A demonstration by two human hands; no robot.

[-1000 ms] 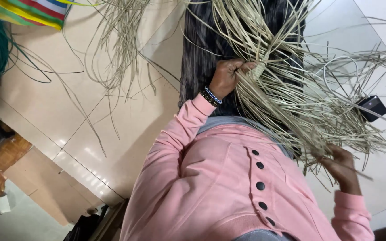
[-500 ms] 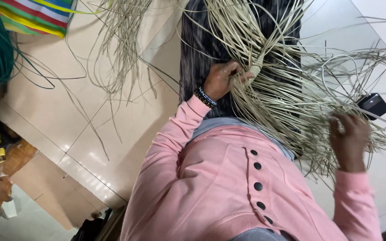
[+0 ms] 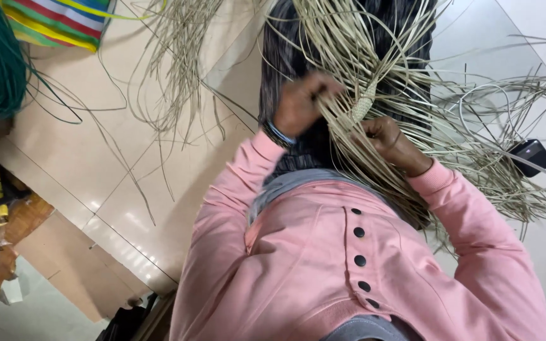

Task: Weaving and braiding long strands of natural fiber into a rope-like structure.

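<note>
While my left hand (image 3: pixel 301 101) grips the pale straw strands (image 3: pixel 406 107), my right hand (image 3: pixel 387 140) pinches them just below the woven knot (image 3: pixel 363 108).

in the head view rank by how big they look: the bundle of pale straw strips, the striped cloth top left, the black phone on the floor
1. bundle of pale straw strips, held in both hands, largest by far.
2. striped cloth, cut off by the frame edge, so only partly seen.
3. black phone, smallest, partly under strips.
</note>
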